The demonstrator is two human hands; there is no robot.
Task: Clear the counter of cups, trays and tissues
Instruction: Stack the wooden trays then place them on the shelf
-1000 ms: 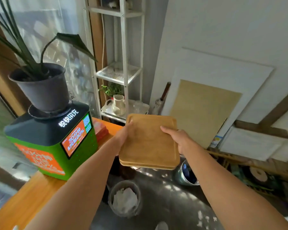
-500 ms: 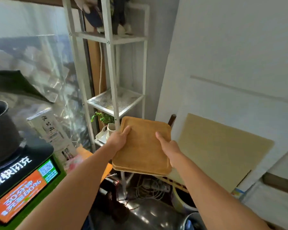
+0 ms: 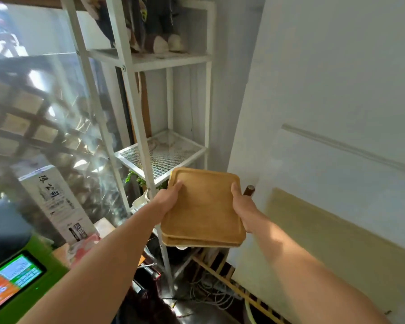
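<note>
A stack of wooden trays [image 3: 202, 209], square with rounded corners, hangs in the air in front of me, held from both sides. My left hand [image 3: 167, 199] grips its left edge with the thumb on top. My right hand [image 3: 242, 208] grips the right edge the same way. The stack is just in front of and slightly below the mesh shelf [image 3: 160, 154] of a white metal rack [image 3: 131, 94]. No cups or tissues are in view.
A green machine with a lit screen [image 3: 12, 279] stands at lower left, a white carton [image 3: 56, 202] behind it. Boards [image 3: 337, 235] lean on the right wall. Cables [image 3: 211, 295] lie on the floor under the rack; the upper shelf [image 3: 159, 57] holds figures.
The view has swung up and away from the counter. Both hands have carried the trays forward, closer to the rack's mesh shelf. The plant pot and cup with tissue have left the view.
</note>
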